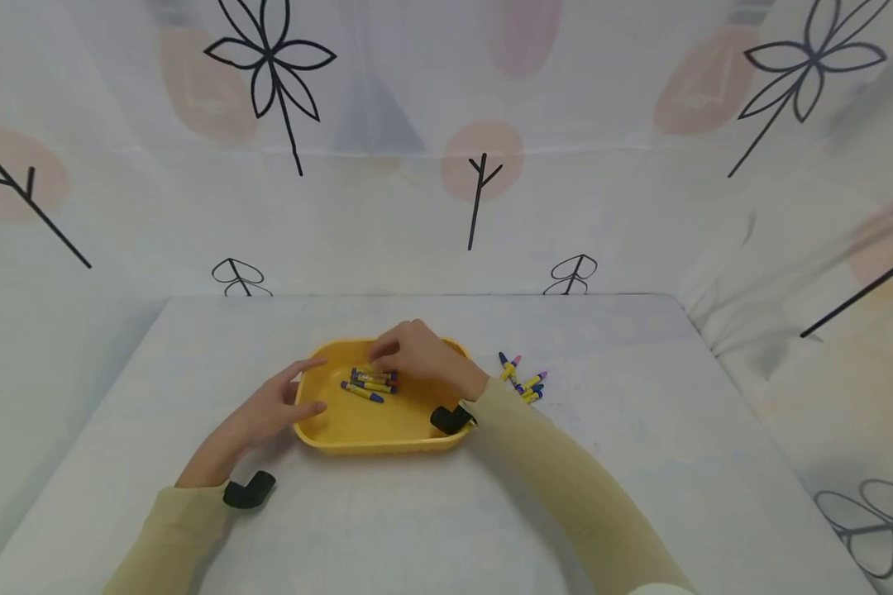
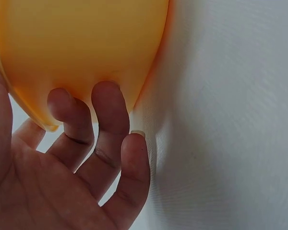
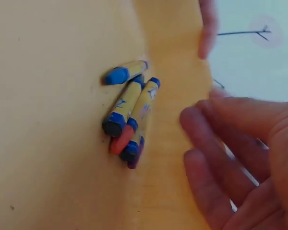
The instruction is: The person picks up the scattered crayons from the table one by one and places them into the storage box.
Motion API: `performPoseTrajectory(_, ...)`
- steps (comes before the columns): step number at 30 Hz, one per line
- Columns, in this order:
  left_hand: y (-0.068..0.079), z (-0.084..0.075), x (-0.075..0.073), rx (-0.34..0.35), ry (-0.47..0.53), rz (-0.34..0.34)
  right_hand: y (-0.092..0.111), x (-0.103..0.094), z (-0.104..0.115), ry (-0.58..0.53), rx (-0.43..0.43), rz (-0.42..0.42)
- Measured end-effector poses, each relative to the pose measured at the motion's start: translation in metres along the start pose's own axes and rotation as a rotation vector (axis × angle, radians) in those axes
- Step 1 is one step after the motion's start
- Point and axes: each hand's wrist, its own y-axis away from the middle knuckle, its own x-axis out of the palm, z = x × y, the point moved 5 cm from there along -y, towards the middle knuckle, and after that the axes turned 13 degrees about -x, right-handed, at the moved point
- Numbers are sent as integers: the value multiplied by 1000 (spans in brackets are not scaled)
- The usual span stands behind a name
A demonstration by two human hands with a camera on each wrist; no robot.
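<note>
A yellow tray [image 1: 387, 426] stands on the white table, with several crayons [image 1: 373, 387] in yellow-and-blue wrappers lying in it. My left hand [image 1: 268, 406] grips the tray's left end, thumb over the rim and other fingers bent against the outer wall [image 2: 86, 43]. Over the tray's far side hangs my right hand [image 1: 420, 357], its fingers loosely bent beside the crayons. In the right wrist view no crayon shows between those fingers. A blue crayon [image 3: 126, 73] lies at an angle to a red crayon [image 3: 134, 120] and a black crayon [image 3: 121, 110].
More crayons [image 1: 530, 387] lie in a loose pile on the table [image 1: 610, 463], just right of the tray. Behind the table hangs a pale cloth [image 1: 387, 223] printed with flowers and twigs.
</note>
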Motion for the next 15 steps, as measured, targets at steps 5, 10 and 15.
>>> performPoseTrajectory(5,-2,3,-1,-20,-13,-14,5,-21,7,-94,-25,-61)
performPoseTrajectory(10,-3,5,-1,-24,-9,-15,26,-52,12,-73,-46,-129)
performPoseTrajectory(15,-3,4,-1,-9,-10,-16,65,-84,1,-6,-17,-194)
